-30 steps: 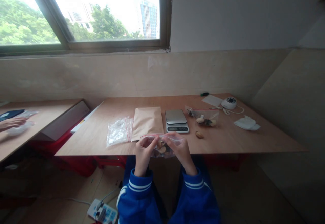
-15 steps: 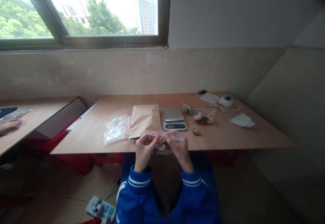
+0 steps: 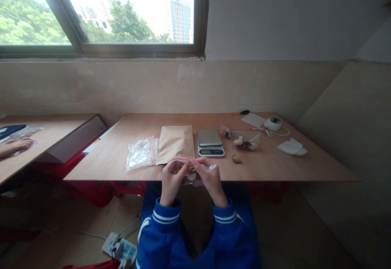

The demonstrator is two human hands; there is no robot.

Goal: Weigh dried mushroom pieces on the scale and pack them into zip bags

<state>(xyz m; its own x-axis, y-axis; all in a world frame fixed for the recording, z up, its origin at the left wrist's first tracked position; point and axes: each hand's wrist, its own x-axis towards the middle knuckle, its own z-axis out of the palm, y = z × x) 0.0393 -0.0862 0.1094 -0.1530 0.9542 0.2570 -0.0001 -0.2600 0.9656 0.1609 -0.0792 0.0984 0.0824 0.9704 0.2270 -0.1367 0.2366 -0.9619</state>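
Observation:
Both hands pinch the red-edged top of a clear zip bag (image 3: 192, 178) at the table's front edge. Brown and dark pieces, too small to name, show inside it. My left hand (image 3: 172, 179) grips the left part of the strip, and my right hand (image 3: 209, 178) grips it close beside. Just beyond lies a brown paper bag (image 3: 176, 141), with a kitchen scale (image 3: 210, 143) to its right. A loose tan piece (image 3: 236, 159) rests in front of another zip bag (image 3: 244, 139) holding pale and dark pieces.
Clear empty-looking plastic bags (image 3: 142, 154) lie on the left. A white camera (image 3: 272, 123) with a cable, a white tissue (image 3: 292, 147) and a green-handled screwdriver (image 3: 244, 112) are on the right. Another person's hand (image 3: 23, 143) rests at the left table. A power strip (image 3: 119, 248) lies on the floor.
My right hand has moved left along the bag's strip, closer to my left hand. The view has shifted slightly. Both hands still hold the bag.

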